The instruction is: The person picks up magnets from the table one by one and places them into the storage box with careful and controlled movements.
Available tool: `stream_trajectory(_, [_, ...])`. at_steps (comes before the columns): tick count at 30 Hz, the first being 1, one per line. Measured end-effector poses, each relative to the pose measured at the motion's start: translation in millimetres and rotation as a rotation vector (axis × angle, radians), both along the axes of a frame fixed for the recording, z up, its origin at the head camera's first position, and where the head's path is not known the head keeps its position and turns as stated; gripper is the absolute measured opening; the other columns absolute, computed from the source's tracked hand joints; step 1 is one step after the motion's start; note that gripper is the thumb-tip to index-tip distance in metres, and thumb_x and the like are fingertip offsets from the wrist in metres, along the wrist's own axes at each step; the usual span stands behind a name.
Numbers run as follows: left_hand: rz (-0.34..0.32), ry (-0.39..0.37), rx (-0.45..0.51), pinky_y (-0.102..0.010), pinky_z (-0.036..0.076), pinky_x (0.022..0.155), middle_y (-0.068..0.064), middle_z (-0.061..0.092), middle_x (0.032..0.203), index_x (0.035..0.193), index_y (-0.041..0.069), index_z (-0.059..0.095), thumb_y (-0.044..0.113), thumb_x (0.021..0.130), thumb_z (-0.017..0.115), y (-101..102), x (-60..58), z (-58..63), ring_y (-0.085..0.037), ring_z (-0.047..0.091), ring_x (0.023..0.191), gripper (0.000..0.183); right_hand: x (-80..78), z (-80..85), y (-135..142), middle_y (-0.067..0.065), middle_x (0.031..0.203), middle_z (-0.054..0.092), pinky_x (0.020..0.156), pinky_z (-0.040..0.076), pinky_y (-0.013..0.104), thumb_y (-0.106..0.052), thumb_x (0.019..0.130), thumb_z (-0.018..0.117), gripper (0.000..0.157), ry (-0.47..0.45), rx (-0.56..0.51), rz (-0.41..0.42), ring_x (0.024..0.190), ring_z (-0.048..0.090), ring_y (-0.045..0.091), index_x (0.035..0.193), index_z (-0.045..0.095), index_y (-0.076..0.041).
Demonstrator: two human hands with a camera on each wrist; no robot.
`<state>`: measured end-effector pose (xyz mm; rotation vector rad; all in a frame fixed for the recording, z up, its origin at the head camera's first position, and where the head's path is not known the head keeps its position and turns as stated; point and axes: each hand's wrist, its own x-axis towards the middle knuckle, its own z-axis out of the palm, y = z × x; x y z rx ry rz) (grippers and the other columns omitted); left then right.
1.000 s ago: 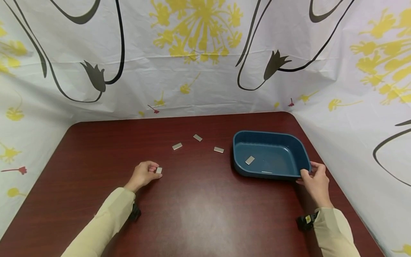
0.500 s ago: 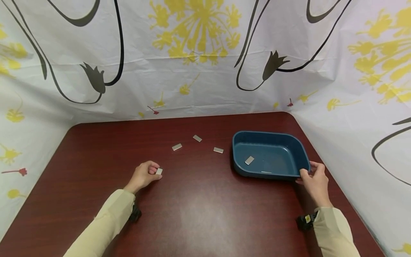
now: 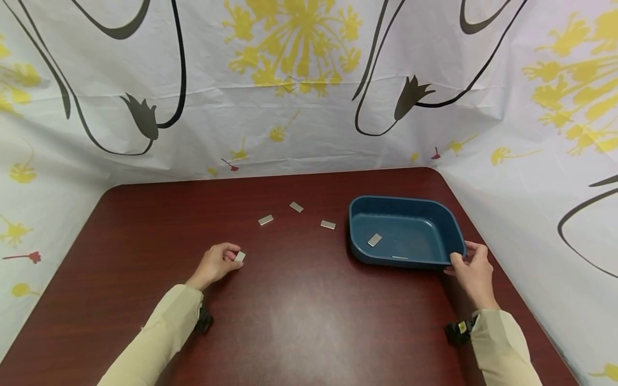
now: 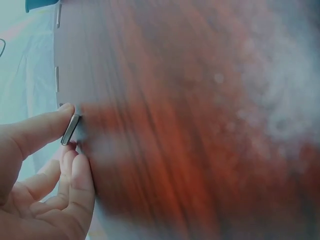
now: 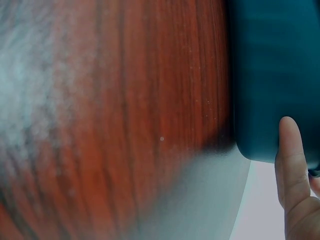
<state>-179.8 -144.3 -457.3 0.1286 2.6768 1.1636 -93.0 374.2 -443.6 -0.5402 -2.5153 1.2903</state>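
Left of the table's middle, my left hand (image 3: 214,265) pinches a small silvery rectangular metal block (image 3: 240,257) between thumb and fingers. The left wrist view shows this block (image 4: 71,130) tilted, one edge close to the tabletop; whether it touches cannot be told. On the right, my right hand (image 3: 475,276) grips the near right corner of a blue plastic tray (image 3: 415,230), thumb on the rim. Its underside fingers are partly hidden. One similar block (image 3: 374,240) lies inside the tray. A thin pale strip (image 3: 399,258) shows by the tray's near wall, too little to identify.
Three more metal blocks lie apart on the dark red wooden table (image 3: 299,300): one left (image 3: 265,220), one farther back (image 3: 296,207) and one near the tray (image 3: 328,225). A white patterned curtain (image 3: 270,139) borders the table's far and side edges.
The block between my left fingers has turned slightly. Both hands, the tray and the loose blocks have otherwise stayed in place.
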Motion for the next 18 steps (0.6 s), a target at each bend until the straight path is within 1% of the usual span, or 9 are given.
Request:
stream_trajectory(4, [-0.004,-0.001,-0.016,-0.032,0.044,0.062,-0.009,0.058,0.083,0.099,-0.003,0.06,0.01,0.074,0.07,-0.8,0.9,-1.1,-0.018,0.054,0.071,0.03,0.5,-0.7,0.1,0.02,0.101,0.038,0.05,0.05,0.022,-0.011,0.087,0.037,0.046,-0.002,0.001,0.005,0.054,0.058,0.002,0.127,0.023,0.006])
stream_trajectory(7, [-0.009,0.009,-0.021,-0.032,0.044,0.062,-0.009,0.058,0.082,0.099,-0.002,0.06,0.01,0.074,0.069,-1.4,2.1,-0.4,-0.018,0.055,0.072,0.029,0.8,-1.0,0.2,0.02,0.1,0.038,0.05,0.05,0.022,-0.012,0.087,0.037,0.046,-0.003,0.001,0.005,0.054,0.058,0.002,0.126,0.023,0.006])
stream_trajectory(15, [-0.014,0.08,0.0,-0.033,0.044,0.064,-0.011,0.057,0.084,0.099,-0.001,0.059,0.005,0.076,0.066,-1.4,5.4,0.8,-0.022,0.055,0.074,0.024,0.7,0.3,-0.6,0.021,0.102,0.039,0.05,0.049,0.021,-0.012,0.087,0.037,0.046,-0.006,0.003,-0.002,0.053,0.057,0.001,0.127,0.023,0.005])
stream_trajectory(18, [-0.019,0.091,0.013,-0.034,0.044,0.065,-0.011,0.057,0.084,0.099,-0.001,0.059,0.003,0.077,0.065,-2.0,5.5,0.6,-0.022,0.055,0.075,0.023,0.4,1.2,-1.1,0.021,0.103,0.039,0.05,0.049,0.021,-0.012,0.087,0.037,0.047,-0.007,0.003,-0.003,0.053,0.057,0.0,0.128,0.023,0.005])
